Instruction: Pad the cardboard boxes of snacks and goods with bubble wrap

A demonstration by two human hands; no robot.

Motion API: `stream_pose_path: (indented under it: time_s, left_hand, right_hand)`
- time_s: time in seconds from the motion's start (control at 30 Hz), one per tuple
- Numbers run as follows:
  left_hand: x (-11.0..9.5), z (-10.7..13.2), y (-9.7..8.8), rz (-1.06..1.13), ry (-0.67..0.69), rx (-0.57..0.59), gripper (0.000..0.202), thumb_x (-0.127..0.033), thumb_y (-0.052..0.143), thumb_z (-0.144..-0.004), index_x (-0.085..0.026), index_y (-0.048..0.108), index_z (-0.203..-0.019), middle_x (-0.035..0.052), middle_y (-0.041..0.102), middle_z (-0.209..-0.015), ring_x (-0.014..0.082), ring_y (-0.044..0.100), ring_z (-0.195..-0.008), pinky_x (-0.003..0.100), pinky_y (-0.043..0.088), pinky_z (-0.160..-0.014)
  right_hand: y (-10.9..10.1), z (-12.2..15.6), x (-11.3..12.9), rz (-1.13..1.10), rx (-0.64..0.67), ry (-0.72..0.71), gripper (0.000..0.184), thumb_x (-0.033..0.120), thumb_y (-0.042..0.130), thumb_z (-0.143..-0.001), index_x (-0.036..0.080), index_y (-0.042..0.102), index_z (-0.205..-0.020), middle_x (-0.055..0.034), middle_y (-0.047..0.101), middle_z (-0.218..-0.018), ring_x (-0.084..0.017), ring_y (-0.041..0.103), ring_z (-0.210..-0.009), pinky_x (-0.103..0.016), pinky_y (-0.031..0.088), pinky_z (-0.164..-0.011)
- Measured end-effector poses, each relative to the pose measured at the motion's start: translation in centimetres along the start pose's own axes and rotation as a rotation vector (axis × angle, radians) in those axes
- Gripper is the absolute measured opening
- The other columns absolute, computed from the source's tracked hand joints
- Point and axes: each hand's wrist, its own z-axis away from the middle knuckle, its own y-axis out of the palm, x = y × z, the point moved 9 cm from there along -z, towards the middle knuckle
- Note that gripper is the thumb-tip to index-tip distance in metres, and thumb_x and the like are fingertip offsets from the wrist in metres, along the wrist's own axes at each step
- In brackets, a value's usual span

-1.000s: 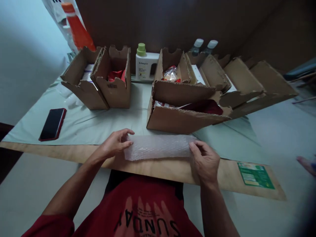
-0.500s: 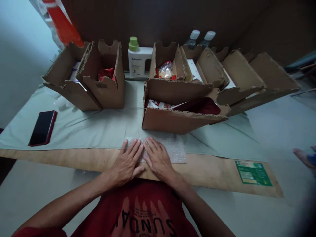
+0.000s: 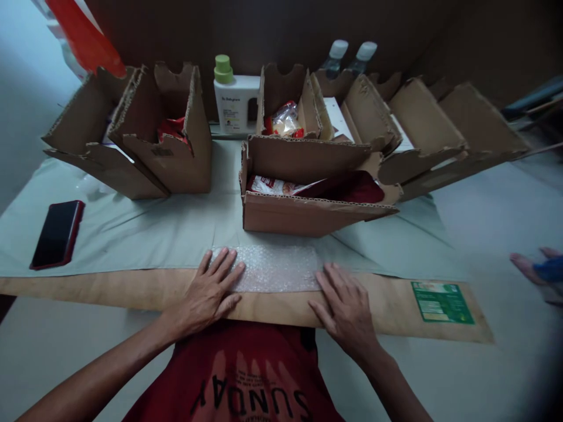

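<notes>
Bubble wrap (image 3: pixel 275 268) ends covered, co-worker's hand (image 3: pixel 533 271) blurred

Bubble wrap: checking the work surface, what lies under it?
The bubble wrap lies across the pale green sheet and the brown board. The left hand covers its left end, hiding what is beneath there.

Cardboard box (image 3: pixel 308 217) stands just behind the bubble wrap sheet (image 3: pixel 275 268); blocks forward reach. Worktop (image 3: pixel 145 228) bare between sheet and phone (image 3: pixel 57 233) at left. Gap between that box and the left boxes (image 3: pixel 167 164) passable. Right side open, up to another person's hand (image 3: pixel 534 268) at the edge.
</notes>
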Motion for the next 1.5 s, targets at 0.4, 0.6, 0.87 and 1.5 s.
stream_pose_path:
  time_s: [0.4, 0.6, 0.87, 1.5]
  left_hand:
    - [-0.3, -0.4, -3.8, 0.232, 0.008, -0.317, 0.033, -0.013, 0.054, -0.089, -0.021, 0.072, -0.117, 0.0105, 0.077, -0.121, 0.0315, 0.066, -0.121, 0.063, 0.034, -0.118]
    - [3.8, -0.1, -6.3, 0.634, -0.306, -0.211, 0.030, -0.029, 0.056, -0.095, -0.024, 0.071, -0.120, 0.0054, 0.079, -0.104, 0.0212, 0.074, -0.090, 0.029, 0.058, -0.075]
    - [5.5, -0.8, -6.3, 0.052, -0.347, -0.391, 0.055, -0.027, 0.062, -0.093, -0.021, 0.052, -0.146, 0.0164, 0.067, -0.127, 0.0339, 0.061, -0.118, 0.051, 0.050, -0.100]
    - [-0.2, -1.2, -1.2, 0.023, 0.025, -0.040, 0.056, -0.039, 0.052, -0.101, -0.022, 0.043, -0.154, 0.0121, 0.042, -0.163, 0.0322, 0.032, -0.153, 0.053, 0.012, -0.128]
  right_hand:
    - [-5.3, -4.1, 0.7, -0.370, -0.211, -0.091, 0.022, 0.011, 0.051, -0.097, 0.021, 0.070, -0.097, -0.0041, 0.076, -0.088, -0.019, 0.070, -0.084, -0.039, 0.052, -0.086]
    - [-6.5, -5.7, -3.1, -0.580, -0.156, 0.283, 0.025, 0.036, 0.058, -0.098, 0.024, 0.069, -0.117, -0.0037, 0.074, -0.093, -0.019, 0.069, -0.080, -0.030, 0.053, -0.070]
    - [-0.6, -6.5, -4.3, -0.155, -0.151, 0.249, 0.036, 0.039, 0.049, -0.101, 0.018, 0.070, -0.121, -0.0133, 0.075, -0.113, -0.030, 0.067, -0.102, -0.047, 0.047, -0.091]
    - [-0.5, -3.5, -4.8, -0.114, -0.118, 0.086, 0.027, 0.020, 0.049, -0.101, 0.019, 0.067, -0.120, -0.0102, 0.076, -0.114, -0.028, 0.066, -0.111, -0.043, 0.044, -0.094]
